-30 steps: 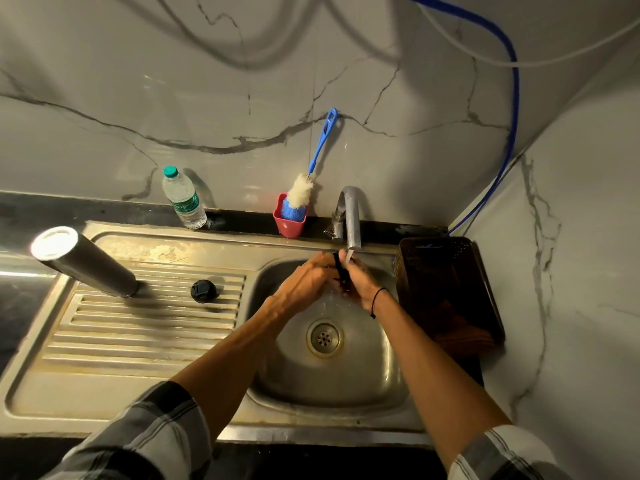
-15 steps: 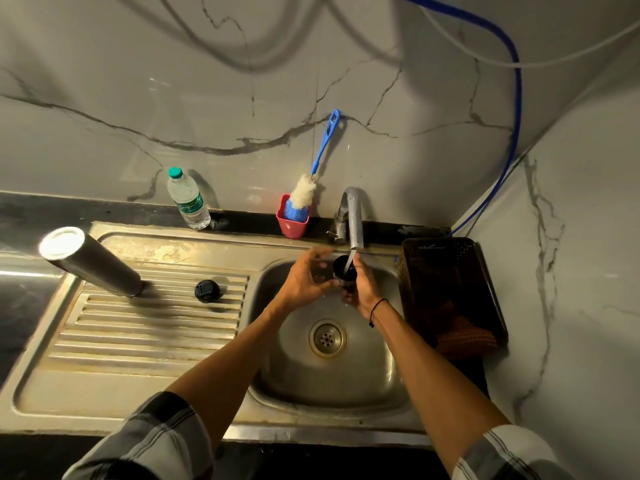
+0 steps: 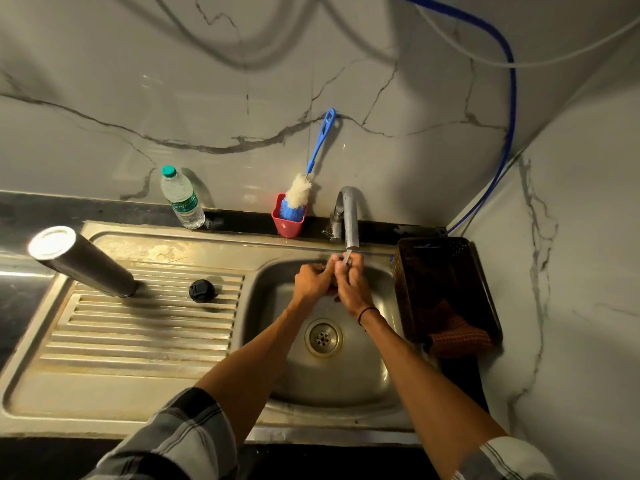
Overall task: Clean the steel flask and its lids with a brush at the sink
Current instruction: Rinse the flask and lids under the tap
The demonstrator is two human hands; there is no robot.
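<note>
Both hands, left hand [image 3: 313, 280] and right hand [image 3: 351, 285], are curled together under the tap [image 3: 350, 220]; what they hold is hidden. Left of the tap, the flask [image 3: 83, 263] and 1 black lid [image 3: 201, 291] stand on the drainboard [image 3: 138, 341], the brush [image 3: 301, 192] beside it.

Both forearms are bare, with sleeves pushed back to around the elbows. The left sleeve [image 3: 173, 441] is dark grey plaid with pale lines; the right sleeve [image 3: 509, 460] is paler plaid. A thin black band [image 3: 367, 311] circles the wrist just behind the right hand [image 3: 351, 289].
</note>
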